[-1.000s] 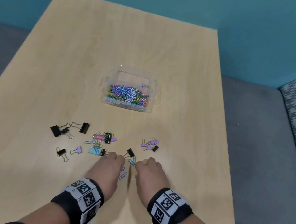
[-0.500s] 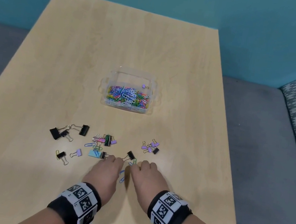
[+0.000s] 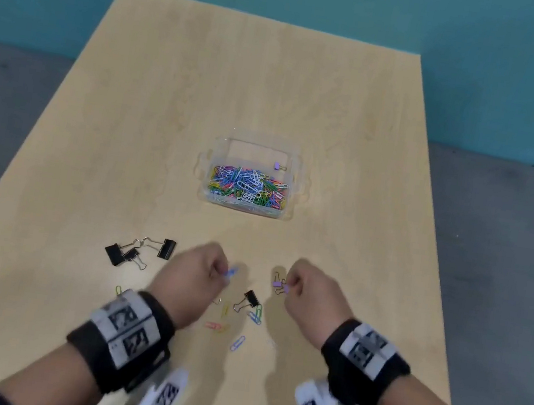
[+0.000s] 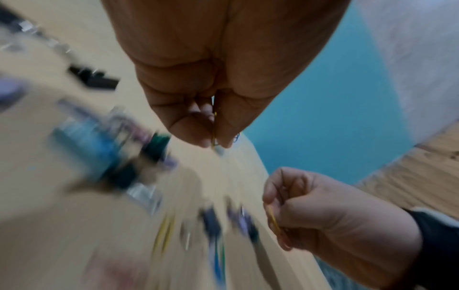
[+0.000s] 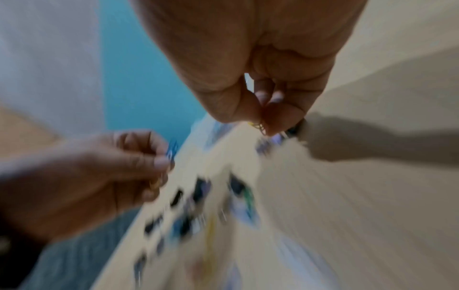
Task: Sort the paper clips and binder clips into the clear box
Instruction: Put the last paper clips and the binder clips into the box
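**Both hands up off the table, each pinching small clips**

Far left on the wooden table (image 3: 96, 176) lies a cluster of three black binder clips (image 3: 139, 250), their wire handles tangled together. Just in front of them, a yellow-green paper clip (image 3: 118, 290) peeks out beside the left wristband.

The left hand (image 3: 193, 278) hangs above the table with its fingers curled in, thumb and fingertips pinching a blue paper clip (image 3: 231, 272) that sticks out toward the middle. The left wrist view shows a thin yellow wire caught between thumb and finger as well — blur keeps me from saying more about it.

Between the two hands, a scatter lies on the table: a black binder clip (image 3: 249, 300) with its handles splayed, a green and blue pair of paper clips (image 3: 255, 315) just to its right, a yellow one (image 3: 225, 310), a pink one (image 3: 214, 326) and a pale blue one (image 3: 237, 343) nearest the person.

The right hand (image 3: 309, 292) is also raised and curled, its fingertips closed on a yellow paper clip (image 5: 255, 125). Small purple binder clips (image 3: 281, 286) show right at those fingertips — whether gripped or lying on the table beneath, I cannot tell.

Further back, centred on the table and well apart from both hands, sits the clear box (image 3: 297, 186). Its near half is heaped with coloured paper clips (image 3: 248, 187); its far half holds one purple binder clip (image 3: 277, 165).
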Demonstrator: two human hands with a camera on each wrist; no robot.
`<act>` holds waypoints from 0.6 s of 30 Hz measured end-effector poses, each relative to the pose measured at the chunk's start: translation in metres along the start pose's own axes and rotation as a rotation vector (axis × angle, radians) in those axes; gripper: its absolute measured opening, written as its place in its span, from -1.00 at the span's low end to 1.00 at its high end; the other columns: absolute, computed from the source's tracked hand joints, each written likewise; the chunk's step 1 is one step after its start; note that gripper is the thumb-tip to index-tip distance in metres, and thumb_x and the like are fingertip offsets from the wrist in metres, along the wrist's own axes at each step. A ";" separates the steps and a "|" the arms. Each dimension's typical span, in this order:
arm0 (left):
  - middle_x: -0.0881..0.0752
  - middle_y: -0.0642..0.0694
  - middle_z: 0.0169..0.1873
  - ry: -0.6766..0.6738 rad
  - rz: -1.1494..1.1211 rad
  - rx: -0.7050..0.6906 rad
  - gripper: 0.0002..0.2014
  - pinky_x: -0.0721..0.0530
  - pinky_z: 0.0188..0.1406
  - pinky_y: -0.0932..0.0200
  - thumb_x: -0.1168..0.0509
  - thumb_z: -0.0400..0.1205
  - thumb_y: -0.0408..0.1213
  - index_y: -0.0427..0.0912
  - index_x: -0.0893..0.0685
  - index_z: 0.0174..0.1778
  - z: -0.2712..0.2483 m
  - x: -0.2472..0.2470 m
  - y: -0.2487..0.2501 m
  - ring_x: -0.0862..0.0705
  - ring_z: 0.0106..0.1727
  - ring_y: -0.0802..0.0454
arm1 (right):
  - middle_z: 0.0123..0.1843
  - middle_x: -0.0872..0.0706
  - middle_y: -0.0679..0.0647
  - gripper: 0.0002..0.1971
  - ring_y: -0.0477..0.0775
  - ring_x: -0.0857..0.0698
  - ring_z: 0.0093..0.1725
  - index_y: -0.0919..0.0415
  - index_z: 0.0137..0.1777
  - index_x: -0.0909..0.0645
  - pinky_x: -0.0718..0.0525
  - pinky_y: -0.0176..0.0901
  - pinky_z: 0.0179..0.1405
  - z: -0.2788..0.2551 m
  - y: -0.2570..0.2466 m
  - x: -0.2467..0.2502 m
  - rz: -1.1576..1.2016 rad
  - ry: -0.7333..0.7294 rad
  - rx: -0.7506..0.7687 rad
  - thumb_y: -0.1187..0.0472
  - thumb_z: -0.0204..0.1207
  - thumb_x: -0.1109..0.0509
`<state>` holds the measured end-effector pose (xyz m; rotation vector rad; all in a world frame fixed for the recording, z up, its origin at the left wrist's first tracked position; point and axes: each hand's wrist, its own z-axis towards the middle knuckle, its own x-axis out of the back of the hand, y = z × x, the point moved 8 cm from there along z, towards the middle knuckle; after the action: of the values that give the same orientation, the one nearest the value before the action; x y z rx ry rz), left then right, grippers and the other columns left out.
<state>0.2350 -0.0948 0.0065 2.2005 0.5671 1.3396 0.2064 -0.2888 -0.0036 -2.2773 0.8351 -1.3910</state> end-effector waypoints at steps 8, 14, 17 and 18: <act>-0.70 -0.03 -0.28 0.127 0.032 -0.065 -0.89 -0.63 -0.22 0.10 -0.40 0.46 -0.31 -0.05 -0.61 -0.18 0.115 0.078 0.050 -0.68 -0.22 -0.06 | -0.33 -0.64 0.05 -0.78 0.10 -0.68 -0.44 0.09 -0.22 -0.53 -0.71 -0.05 -0.34 0.108 -0.075 0.064 0.366 0.148 -0.006 0.45 0.31 -0.27; -0.68 -0.02 -0.14 0.212 0.077 -0.065 -0.88 -0.50 -0.16 0.16 -0.38 0.51 -0.29 -0.07 -0.68 -0.05 0.084 0.097 0.005 -0.64 -0.17 -0.01 | -0.08 -0.67 0.06 -0.82 0.10 -0.63 -0.12 0.12 -0.02 -0.62 -0.60 -0.07 -0.04 0.066 -0.057 0.054 0.074 0.160 0.148 0.35 0.44 -0.30; -0.64 -0.02 -0.18 0.116 0.214 -0.032 -0.94 -0.52 -0.21 0.13 -0.32 0.53 -0.32 -0.08 -0.68 -0.15 0.045 0.072 -0.036 -0.63 -0.18 -0.03 | -0.06 -0.61 0.02 -0.79 0.09 -0.63 -0.08 0.13 0.05 -0.63 -0.56 -0.07 -0.08 0.012 -0.027 0.012 -0.096 0.013 0.212 0.34 0.49 -0.25; -0.61 -0.02 -0.20 0.078 0.256 -0.036 -0.94 -0.53 -0.21 0.12 -0.31 0.52 -0.32 -0.08 -0.67 -0.19 0.034 0.061 -0.046 -0.61 -0.18 -0.04 | -0.06 -0.60 0.00 -0.79 0.10 -0.61 -0.06 0.12 0.05 -0.62 -0.52 -0.10 -0.11 -0.003 -0.020 -0.003 -0.151 -0.026 0.238 0.34 0.50 -0.25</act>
<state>0.2876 -0.0299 0.0070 2.2576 0.2920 1.5568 0.2088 -0.2713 0.0065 -2.2054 0.4686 -1.4367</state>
